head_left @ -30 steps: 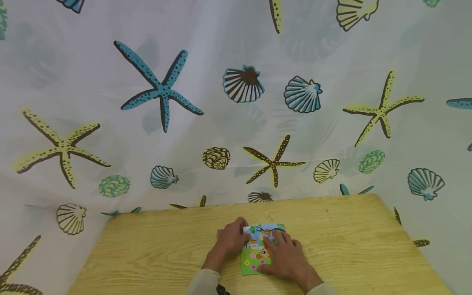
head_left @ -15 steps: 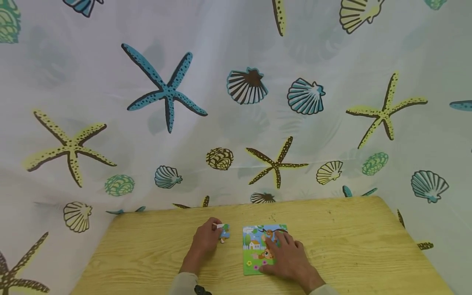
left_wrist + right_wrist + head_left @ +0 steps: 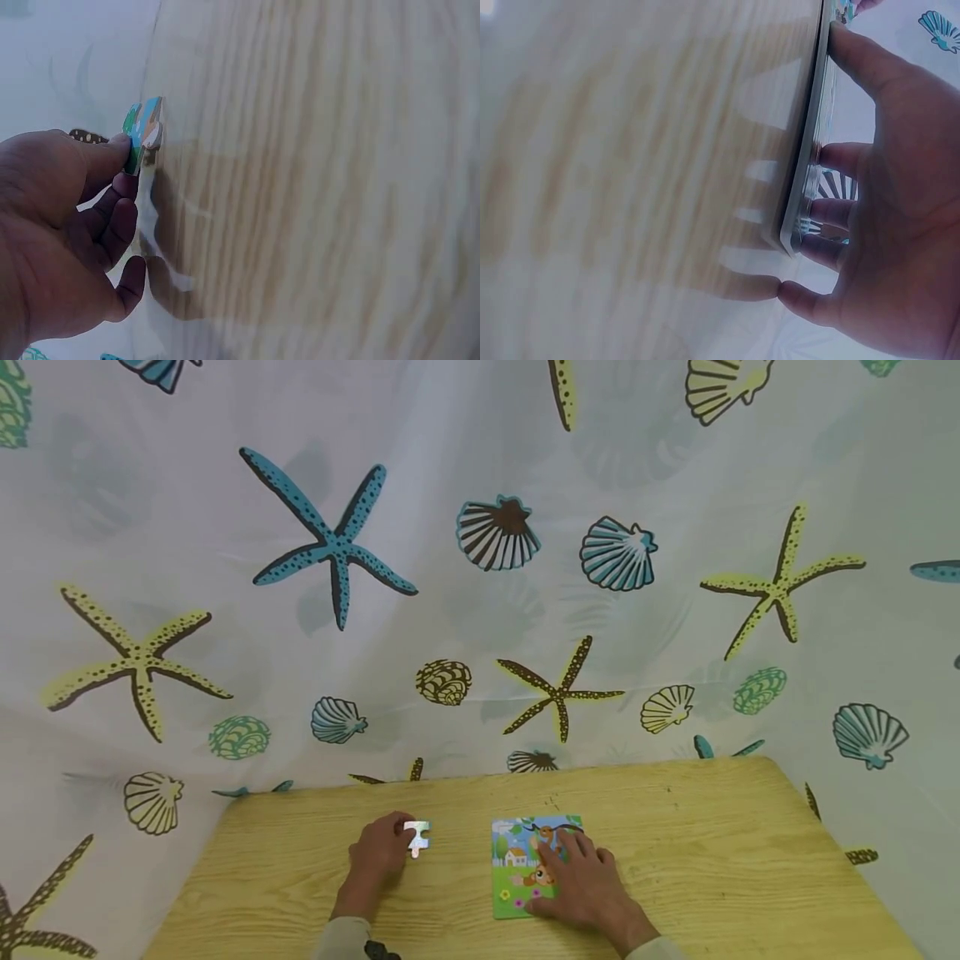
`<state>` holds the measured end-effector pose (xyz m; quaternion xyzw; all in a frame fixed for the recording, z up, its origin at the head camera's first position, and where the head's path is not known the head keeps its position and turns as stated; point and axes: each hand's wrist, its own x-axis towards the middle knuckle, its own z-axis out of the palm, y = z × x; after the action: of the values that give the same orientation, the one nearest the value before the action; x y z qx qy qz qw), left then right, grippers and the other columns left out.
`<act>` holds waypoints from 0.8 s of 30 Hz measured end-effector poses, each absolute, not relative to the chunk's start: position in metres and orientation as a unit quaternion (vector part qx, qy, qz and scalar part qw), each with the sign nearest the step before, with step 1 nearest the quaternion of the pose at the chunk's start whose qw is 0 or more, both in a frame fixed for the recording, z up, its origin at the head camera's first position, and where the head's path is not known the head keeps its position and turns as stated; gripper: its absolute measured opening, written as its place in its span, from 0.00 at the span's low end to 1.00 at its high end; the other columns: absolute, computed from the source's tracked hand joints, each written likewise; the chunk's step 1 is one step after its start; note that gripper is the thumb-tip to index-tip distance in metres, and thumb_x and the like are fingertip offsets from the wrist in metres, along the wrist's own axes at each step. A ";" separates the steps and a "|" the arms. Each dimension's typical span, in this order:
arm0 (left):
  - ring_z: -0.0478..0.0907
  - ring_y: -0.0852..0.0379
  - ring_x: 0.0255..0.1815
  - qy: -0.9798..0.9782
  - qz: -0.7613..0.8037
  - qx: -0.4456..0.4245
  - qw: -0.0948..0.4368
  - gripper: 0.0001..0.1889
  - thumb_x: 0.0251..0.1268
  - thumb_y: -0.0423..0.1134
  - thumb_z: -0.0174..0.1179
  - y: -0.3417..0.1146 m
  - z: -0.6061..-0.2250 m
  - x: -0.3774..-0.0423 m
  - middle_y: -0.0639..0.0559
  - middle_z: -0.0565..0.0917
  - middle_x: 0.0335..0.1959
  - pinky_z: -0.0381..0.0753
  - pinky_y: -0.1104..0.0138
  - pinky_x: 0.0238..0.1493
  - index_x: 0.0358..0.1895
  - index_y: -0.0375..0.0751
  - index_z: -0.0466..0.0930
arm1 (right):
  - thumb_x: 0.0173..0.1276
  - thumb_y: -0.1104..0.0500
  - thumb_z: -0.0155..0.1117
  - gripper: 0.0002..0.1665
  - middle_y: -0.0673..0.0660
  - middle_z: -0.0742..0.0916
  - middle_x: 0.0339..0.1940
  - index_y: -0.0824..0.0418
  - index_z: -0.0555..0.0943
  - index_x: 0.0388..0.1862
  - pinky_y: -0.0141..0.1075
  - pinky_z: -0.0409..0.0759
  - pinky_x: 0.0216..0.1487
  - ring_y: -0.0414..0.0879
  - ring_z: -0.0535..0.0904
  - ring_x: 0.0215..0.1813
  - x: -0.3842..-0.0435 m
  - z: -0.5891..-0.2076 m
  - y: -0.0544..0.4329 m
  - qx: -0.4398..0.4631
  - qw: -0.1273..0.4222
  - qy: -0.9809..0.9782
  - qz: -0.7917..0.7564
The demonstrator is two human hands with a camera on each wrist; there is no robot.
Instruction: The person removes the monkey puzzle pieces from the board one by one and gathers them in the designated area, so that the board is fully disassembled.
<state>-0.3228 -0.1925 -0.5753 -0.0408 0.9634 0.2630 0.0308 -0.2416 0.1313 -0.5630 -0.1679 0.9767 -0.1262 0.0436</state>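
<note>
In the head view my left hand (image 3: 377, 849) pinches a small jigsaw piece (image 3: 417, 836) just above the table, left of the puzzle. Thumb and fingers hold that piece (image 3: 139, 139) by one end in the left wrist view, tilted edge-on with green, blue and orange print. A picture puzzle (image 3: 512, 883) with a monkey, a house and flowers lies flat on the wood, its right part hidden under my right hand (image 3: 588, 881). Spread fingertips of the right hand (image 3: 900, 180) rest on the thin puzzle board (image 3: 804, 165), and its little finger touches the tabletop.
The pale wooden table (image 3: 720, 852) has rounded far corners. Behind it and along its sides hangs a white curtain (image 3: 450, 610) printed with starfish and shells.
My left hand has moved left from the puzzle's left edge with the jigsaw piece in its fingers, and the piece has turned in the grip. The right hand stays on the puzzle.
</note>
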 end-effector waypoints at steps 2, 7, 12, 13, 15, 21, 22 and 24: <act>0.77 0.51 0.46 0.966 0.254 -0.045 0.027 0.15 0.72 0.45 0.53 -0.199 -0.576 -0.323 0.52 0.80 0.45 0.69 0.47 0.42 0.57 0.48 0.79 | 0.57 0.24 0.57 0.51 0.59 0.65 0.74 0.49 0.65 0.74 0.62 0.66 0.60 0.60 0.58 0.75 -0.241 -0.562 0.131 -0.166 0.048 0.977 -0.127; 0.77 0.44 0.52 0.972 0.230 -0.050 0.023 0.17 0.71 0.46 0.54 -0.208 -0.576 -0.321 0.49 0.81 0.47 0.69 0.41 0.44 0.58 0.48 0.79 | 0.58 0.24 0.58 0.51 0.59 0.64 0.74 0.49 0.65 0.74 0.63 0.65 0.61 0.60 0.58 0.75 -0.240 -0.561 0.131 -0.164 0.053 0.976 -0.130; 0.76 0.43 0.52 0.979 0.197 -0.045 0.019 0.17 0.70 0.47 0.55 -0.216 -0.576 -0.319 0.48 0.81 0.48 0.69 0.38 0.46 0.57 0.48 0.79 | 0.58 0.24 0.57 0.51 0.59 0.65 0.74 0.49 0.65 0.74 0.63 0.65 0.61 0.60 0.58 0.75 -0.241 -0.563 0.129 -0.168 0.051 0.976 -0.130; 0.77 0.44 0.51 0.980 0.195 -0.044 0.018 0.17 0.70 0.48 0.55 -0.218 -0.575 -0.318 0.48 0.81 0.48 0.69 0.38 0.46 0.57 0.48 0.78 | 0.58 0.24 0.57 0.51 0.59 0.65 0.74 0.49 0.65 0.74 0.63 0.65 0.61 0.60 0.58 0.75 -0.241 -0.563 0.129 -0.168 0.051 0.976 -0.129; 0.77 0.44 0.50 0.979 0.197 -0.042 0.016 0.17 0.70 0.47 0.55 -0.219 -0.575 -0.317 0.48 0.80 0.47 0.69 0.38 0.46 0.57 0.47 0.78 | 0.58 0.24 0.57 0.51 0.59 0.65 0.74 0.49 0.65 0.74 0.63 0.65 0.61 0.60 0.58 0.75 -0.242 -0.563 0.128 -0.167 0.051 0.976 -0.127; 0.69 0.35 0.58 0.968 0.245 -0.043 -0.016 0.22 0.71 0.50 0.53 -0.207 -0.570 -0.311 0.37 0.74 0.56 0.67 0.37 0.49 0.61 0.43 0.73 | 0.58 0.23 0.56 0.52 0.59 0.63 0.75 0.49 0.64 0.74 0.64 0.64 0.61 0.60 0.57 0.75 -0.241 -0.563 0.128 -0.163 0.056 0.976 -0.136; 0.67 0.34 0.60 0.966 0.255 -0.040 -0.028 0.22 0.71 0.51 0.52 -0.203 -0.569 -0.311 0.36 0.72 0.58 0.66 0.37 0.50 0.61 0.43 0.73 | 0.58 0.23 0.56 0.52 0.59 0.63 0.75 0.50 0.63 0.74 0.64 0.64 0.61 0.60 0.57 0.75 -0.240 -0.563 0.128 -0.162 0.056 0.975 -0.139; 0.64 0.34 0.62 0.960 0.273 -0.029 -0.048 0.22 0.72 0.52 0.52 -0.193 -0.568 -0.311 0.36 0.71 0.59 0.64 0.37 0.52 0.60 0.43 0.72 | 0.58 0.24 0.57 0.52 0.60 0.63 0.75 0.50 0.63 0.75 0.65 0.63 0.62 0.61 0.56 0.76 -0.240 -0.564 0.128 -0.161 0.055 0.974 -0.149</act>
<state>-0.3109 -0.1930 -0.5680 -0.0292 0.9603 0.2733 -0.0484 -0.2397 0.1285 -0.5643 -0.1606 0.9741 -0.1490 0.0553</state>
